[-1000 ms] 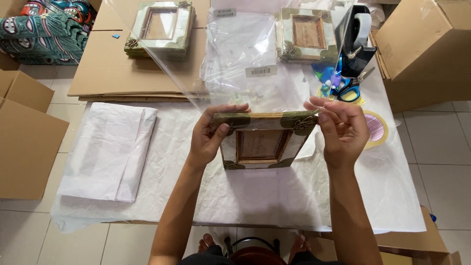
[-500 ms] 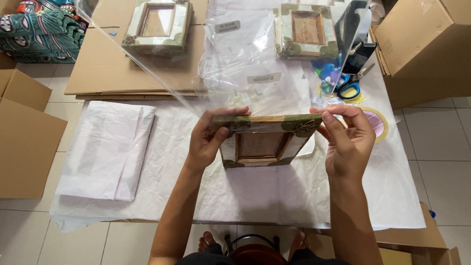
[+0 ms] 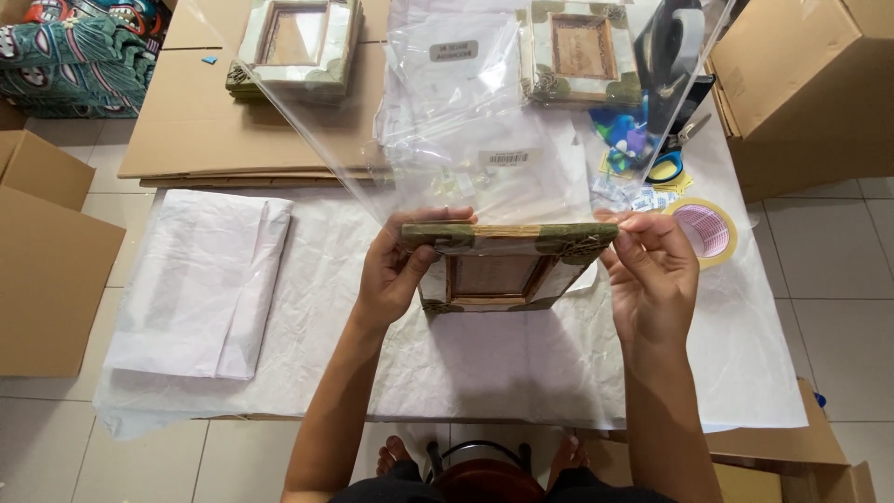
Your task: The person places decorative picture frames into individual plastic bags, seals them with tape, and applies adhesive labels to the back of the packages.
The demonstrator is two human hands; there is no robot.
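While the left hand point(image 3: 402, 270) and right hand point(image 3: 652, 270) pinch both ends of the picture frame point(image 3: 503, 265), it stands on edge above the white paper point(image 3: 484, 373), with a clear plastic bag point(image 3: 447, 121) just behind it.

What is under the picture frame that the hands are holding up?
White paper lies under the frame, held by the left hand and right hand. What the paper covers is hidden.

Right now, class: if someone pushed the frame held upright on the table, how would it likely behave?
The frame stands on its lower edge on soft paper, steadied by the left hand and right hand, so it would probably tip flat once released. It looks wooden and rigid, so likely stiff. Its corner ornaments may chip.
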